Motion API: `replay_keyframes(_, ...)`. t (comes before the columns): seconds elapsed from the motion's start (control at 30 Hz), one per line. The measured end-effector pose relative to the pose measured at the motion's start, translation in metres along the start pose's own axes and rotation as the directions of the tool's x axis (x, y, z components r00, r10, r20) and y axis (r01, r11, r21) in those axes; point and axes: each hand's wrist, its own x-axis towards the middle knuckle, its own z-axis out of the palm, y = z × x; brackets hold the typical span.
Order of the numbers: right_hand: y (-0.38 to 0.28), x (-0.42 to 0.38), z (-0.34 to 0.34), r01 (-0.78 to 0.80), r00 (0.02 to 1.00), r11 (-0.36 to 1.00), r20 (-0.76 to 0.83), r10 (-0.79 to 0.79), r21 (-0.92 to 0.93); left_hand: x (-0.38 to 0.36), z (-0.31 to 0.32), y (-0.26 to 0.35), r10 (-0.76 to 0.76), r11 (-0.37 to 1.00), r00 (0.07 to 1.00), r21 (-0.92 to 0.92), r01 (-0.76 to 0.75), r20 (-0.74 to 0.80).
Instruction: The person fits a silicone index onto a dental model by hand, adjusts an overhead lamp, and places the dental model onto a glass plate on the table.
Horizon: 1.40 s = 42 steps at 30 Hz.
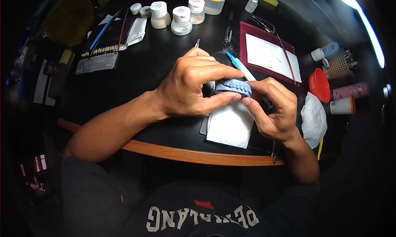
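A blue-grey dental cast (234, 87) with a row of teeth is held up over the desk between both hands. My left hand (196, 83) is closed on it, fingers over the top and thumb beneath. From the other side, my right hand (274, 105) pinches the cast's edge between thumb and fingertips. Above my left knuckles sticks out a pointed metal tip (197, 43); whether that hand grips it cannot be seen. Behind the cast lies a blue-tipped syringe (239, 65), partly hidden by my right fingers. A folded white tissue (229, 127) lies below the hands.
White-capped powder jars (181, 22) stand at the back. To the right are a maroon tray (243, 39) with a white sheet, a brush (286, 55), a red bowl (319, 85) and crumpled tissue (314, 118). A tooth shade guide (97, 61) lies left. The wooden edge (185, 155) is nearest me.
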Motion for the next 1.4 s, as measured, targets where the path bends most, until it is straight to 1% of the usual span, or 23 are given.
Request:
replay_keyframes(0.43,-0.0009,0.0002,-0.0012,0.010,1.000,1.000,-0.010,-0.010,-0.010,-0.0007,0.0015,0.0007,-0.017,1.000,1.000,-0.003,0.017,-0.009)
replay_keyframes(1.03,-0.0010,0.0003,-0.0012,0.007,1.000,1.000,0.000,-0.007,-0.005,0.0006,0.0015,0.0008,0.030,1.000,0.999,-0.004,-0.030,-0.036)
replay_keyframes(1.4,-0.0011,0.0002,-0.0010,0.002,1.000,1.000,0.000,-0.002,-0.013,0.0001,0.0018,0.0011,0.018,1.000,0.999,-0.009,-0.019,-0.029)
